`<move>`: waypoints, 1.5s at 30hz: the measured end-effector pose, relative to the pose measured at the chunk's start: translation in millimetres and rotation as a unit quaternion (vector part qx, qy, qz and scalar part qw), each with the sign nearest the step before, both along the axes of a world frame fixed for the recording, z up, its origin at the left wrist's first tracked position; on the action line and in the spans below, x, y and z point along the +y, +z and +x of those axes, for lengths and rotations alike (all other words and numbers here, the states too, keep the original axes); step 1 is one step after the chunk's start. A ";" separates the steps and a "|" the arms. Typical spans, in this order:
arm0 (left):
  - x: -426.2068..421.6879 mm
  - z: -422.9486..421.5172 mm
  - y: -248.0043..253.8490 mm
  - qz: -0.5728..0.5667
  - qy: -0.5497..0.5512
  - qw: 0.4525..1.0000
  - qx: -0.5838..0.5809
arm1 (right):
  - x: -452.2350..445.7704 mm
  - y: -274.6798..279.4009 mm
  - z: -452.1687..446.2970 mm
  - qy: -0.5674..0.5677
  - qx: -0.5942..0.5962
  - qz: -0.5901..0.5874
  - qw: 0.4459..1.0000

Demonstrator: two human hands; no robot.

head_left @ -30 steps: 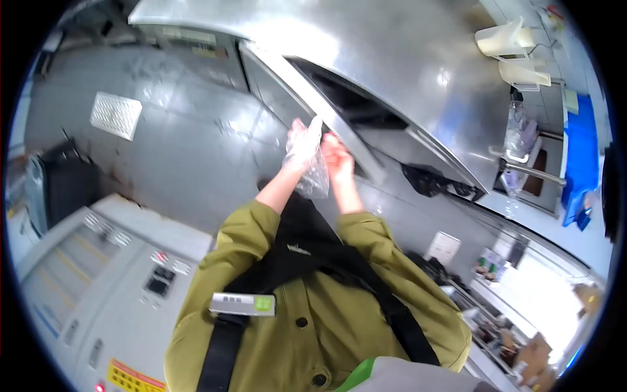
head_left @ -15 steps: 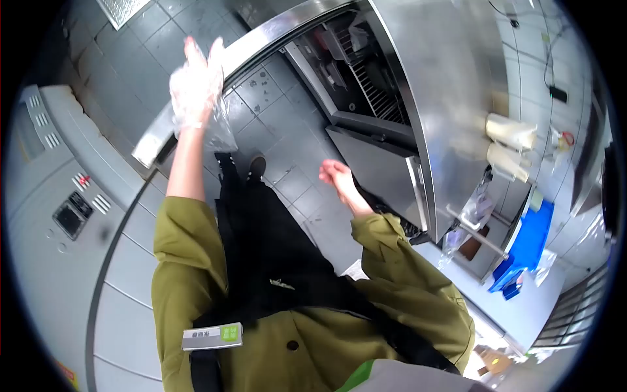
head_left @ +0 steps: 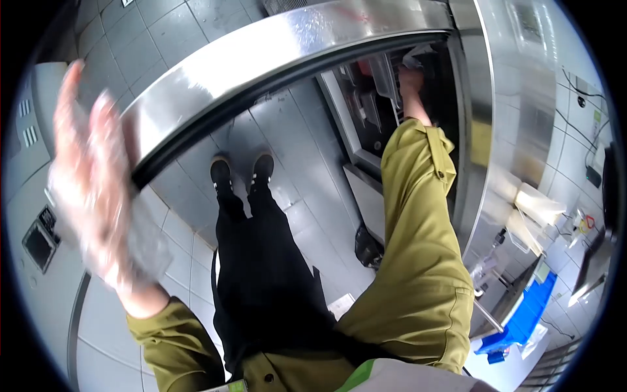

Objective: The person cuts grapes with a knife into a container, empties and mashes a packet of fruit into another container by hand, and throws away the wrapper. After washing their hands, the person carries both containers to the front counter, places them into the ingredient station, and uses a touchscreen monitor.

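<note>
My left hand (head_left: 95,189), in a clear plastic glove, is at the left end of the swung-out steel fridge door (head_left: 261,55). Its fingers are stretched out and apart, with nothing held in them. My bare right hand (head_left: 410,81) reaches deep into the open fridge compartment (head_left: 444,98). It is beside a clear plastic bag or wrap (head_left: 418,57) and to the right of a clear container (head_left: 384,75). The fingertips of that hand are dark and partly hidden, so its grip does not show.
A lower steel fridge door (head_left: 366,196) is below the compartment. On the right are white plastic jugs (head_left: 539,204) and a blue tray (head_left: 522,313). A pale machine with a dark panel (head_left: 40,238) stands at the left. Grey tiles (head_left: 294,163) cover the floor.
My right hand has gone from beside my body up into the fridge compartment. The steel door appears closer and larger, and my left hand now sits at its left end.
</note>
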State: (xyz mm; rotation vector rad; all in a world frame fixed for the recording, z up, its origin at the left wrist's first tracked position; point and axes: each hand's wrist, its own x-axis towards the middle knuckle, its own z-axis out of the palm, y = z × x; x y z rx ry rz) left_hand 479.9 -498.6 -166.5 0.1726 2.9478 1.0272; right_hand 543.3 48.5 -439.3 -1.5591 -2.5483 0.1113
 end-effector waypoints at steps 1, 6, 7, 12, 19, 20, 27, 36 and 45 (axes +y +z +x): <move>6.9 -2.4 -10.0 0.048 -0.029 0.989 0.135 | 11.6 -20.3 -8.0 -0.033 0.007 0.071 0.997; 8.1 -6.0 -20.0 0.122 -0.021 0.985 0.122 | 52.8 -59.5 -37.8 0.061 -0.127 0.220 0.965; 9.4 -1.4 -17.8 0.305 0.008 0.950 0.070 | 59.9 -49.1 -30.6 0.109 -0.180 0.221 0.952; 43.3 -6.1 -9.1 -0.038 -0.157 0.970 0.184 | 103.6 -34.3 25.6 0.070 -0.059 0.308 0.947; 79.0 -2.7 1.5 0.108 -0.208 0.940 0.247 | -27.5 84.7 78.2 0.389 0.055 0.229 0.890; 76.5 8.1 -11.5 0.107 -0.243 0.925 0.271 | -36.5 93.4 81.2 0.434 0.096 0.223 0.868; 246.6 98.1 -203.1 0.572 -0.096 0.630 -0.516 | -116.9 145.3 90.2 0.517 0.331 0.063 0.787; 191.1 138.8 -9.4 0.460 -0.260 0.801 -0.282 | -231.0 332.5 117.9 0.348 0.267 -0.037 0.898; 219.7 117.4 109.3 0.701 -0.137 0.615 -0.334 | -293.0 496.9 103.6 0.269 0.336 -0.128 0.893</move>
